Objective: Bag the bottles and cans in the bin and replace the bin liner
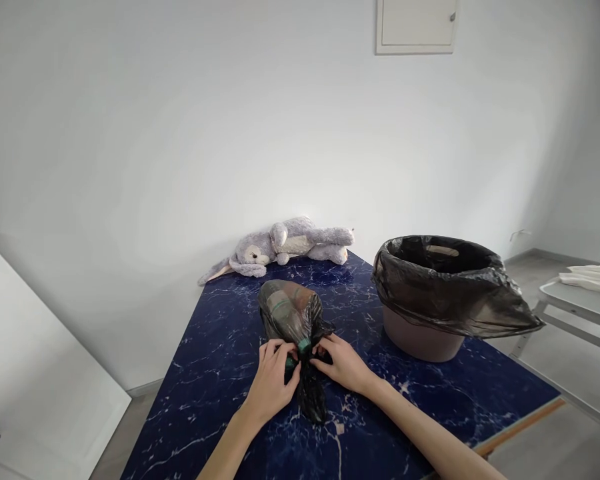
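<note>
A filled black plastic bag [285, 310] lies on the blue marble-patterned table [220, 373], and bottle shapes show through its thin film. My left hand [274, 377] is closed at the gathered neck of the bag, beside a green bit that looks like a bottle cap. On the other side of the neck, my right hand [345, 363] pinches the black film between thumb and fingers. The loose end of the bag hangs down toward me between both hands. Part of the neck is hidden by my fingers.
A brownish bin [423, 337] lined with a black bag [430, 293] stands at the table's right. Against the wall lies a grey plush bunny [295, 243]. A white cabinet [40, 360] is at left, a grey rack [585, 300] at right.
</note>
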`<state>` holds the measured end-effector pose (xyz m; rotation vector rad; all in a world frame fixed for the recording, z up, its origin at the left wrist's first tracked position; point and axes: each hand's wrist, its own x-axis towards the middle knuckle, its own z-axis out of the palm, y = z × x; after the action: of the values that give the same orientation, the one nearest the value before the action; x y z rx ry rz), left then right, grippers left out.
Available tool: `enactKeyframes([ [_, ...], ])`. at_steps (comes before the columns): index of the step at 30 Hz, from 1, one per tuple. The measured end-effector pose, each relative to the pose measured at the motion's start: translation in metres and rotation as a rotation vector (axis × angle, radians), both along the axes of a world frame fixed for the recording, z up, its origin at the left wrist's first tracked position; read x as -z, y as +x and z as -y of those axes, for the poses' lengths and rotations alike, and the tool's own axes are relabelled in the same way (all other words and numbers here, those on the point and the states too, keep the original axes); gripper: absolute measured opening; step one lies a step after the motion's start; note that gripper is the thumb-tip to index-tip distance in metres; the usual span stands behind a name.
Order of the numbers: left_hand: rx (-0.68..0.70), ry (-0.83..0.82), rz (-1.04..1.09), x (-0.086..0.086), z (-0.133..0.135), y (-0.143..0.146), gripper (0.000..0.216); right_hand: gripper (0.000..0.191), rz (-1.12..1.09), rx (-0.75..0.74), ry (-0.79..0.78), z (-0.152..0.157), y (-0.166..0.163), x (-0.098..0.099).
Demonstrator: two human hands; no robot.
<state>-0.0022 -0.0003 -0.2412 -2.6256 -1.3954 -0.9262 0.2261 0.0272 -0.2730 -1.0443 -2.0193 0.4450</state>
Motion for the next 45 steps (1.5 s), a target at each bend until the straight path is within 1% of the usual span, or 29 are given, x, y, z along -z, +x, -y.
enactKeyframes([
  [4,-0.039,0.059,0.037,-0.003,-0.003,-0.001,0.009,0.005,-0.013,0.024,0.037,0.000,0.000,0.000],
  [7,-0.075,0.108,0.088,-0.008,-0.004,-0.003,0.011,0.004,-0.043,0.031,0.074,0.002,0.000,-0.003],
  [10,-0.155,0.161,0.180,-0.011,-0.006,-0.007,0.016,0.003,-0.078,0.049,0.103,0.003,0.000,-0.006],
  [13,-0.259,0.194,0.292,-0.011,-0.010,-0.015,0.020,0.008,-0.106,0.090,0.118,0.004,0.000,-0.009],
  [16,-0.346,0.190,0.386,-0.009,-0.013,-0.021,0.023,0.009,-0.127,0.146,0.120,0.005,0.000,-0.010],
  [18,-0.373,0.180,0.415,-0.006,-0.013,-0.023,0.024,0.009,-0.130,0.164,0.120,0.005,0.000,-0.010],
  [20,-0.370,0.177,0.409,-0.004,-0.013,-0.022,0.021,0.008,-0.119,0.145,0.118,0.006,-0.001,-0.010],
  [22,-0.333,0.177,0.373,-0.004,-0.011,-0.020,0.020,0.010,-0.093,0.095,0.112,0.008,-0.001,-0.010],
  [26,-0.187,0.157,0.261,-0.008,-0.005,-0.012,0.029,0.030,-0.014,-0.008,0.107,0.010,-0.002,-0.011],
  [28,-0.114,0.134,0.213,-0.012,-0.002,-0.009,0.028,0.028,0.027,-0.032,0.114,0.010,-0.002,-0.010],
  [30,-0.078,0.114,0.200,-0.014,0.000,-0.008,0.020,0.019,0.049,-0.040,0.123,0.010,-0.002,-0.009],
  [32,-0.103,0.108,0.238,-0.013,-0.001,-0.010,0.018,0.011,0.051,-0.043,0.130,0.010,-0.002,-0.009],
  [33,-0.140,0.109,0.277,-0.011,-0.003,-0.012,0.020,0.010,0.046,-0.043,0.133,0.010,-0.002,-0.009],
  [37,-0.339,0.091,0.476,-0.004,-0.012,-0.025,0.036,0.029,0.018,-0.023,0.157,0.010,-0.002,-0.011],
  [39,-0.398,0.075,0.551,-0.001,-0.017,-0.031,0.042,0.034,0.001,-0.001,0.167,0.009,-0.002,-0.011],
  [42,-0.432,0.073,0.595,-0.001,-0.022,-0.037,0.049,0.034,-0.020,0.042,0.171,0.008,-0.001,-0.011],
  [45,-0.412,0.086,0.550,-0.003,-0.023,-0.038,0.047,0.027,-0.028,0.051,0.162,0.008,0.001,-0.012],
])
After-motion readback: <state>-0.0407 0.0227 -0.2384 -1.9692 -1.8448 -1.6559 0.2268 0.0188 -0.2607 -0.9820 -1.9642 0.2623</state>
